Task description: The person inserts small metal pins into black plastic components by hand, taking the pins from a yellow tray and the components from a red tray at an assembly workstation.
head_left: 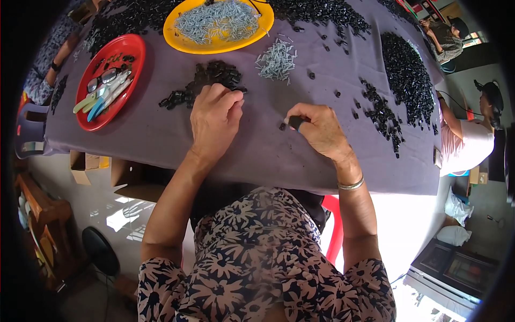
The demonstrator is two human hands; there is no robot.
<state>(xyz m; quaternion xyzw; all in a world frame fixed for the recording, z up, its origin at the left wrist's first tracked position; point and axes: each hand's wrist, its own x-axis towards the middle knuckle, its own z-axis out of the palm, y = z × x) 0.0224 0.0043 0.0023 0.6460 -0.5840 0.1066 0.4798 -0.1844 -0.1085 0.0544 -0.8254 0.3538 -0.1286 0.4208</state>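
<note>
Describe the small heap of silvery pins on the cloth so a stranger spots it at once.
On the purple-grey cloth, find the yellow plate at the far side. Just nearer than its right end lies the small silvery heap, beyond the right hand. The plate's pins look alike, but this heap sits directly on the cloth, pale beside the black pieces to its left.

Head-worn fisheye; faces down past torso (252, 241); tabletop (161, 129) near ahead

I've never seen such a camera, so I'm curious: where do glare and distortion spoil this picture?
Head view: glare whites out the floor at lower right; head view: outer edges of the tablecloth curve; head view: left hand and right hand look fairly sharp.
</note>
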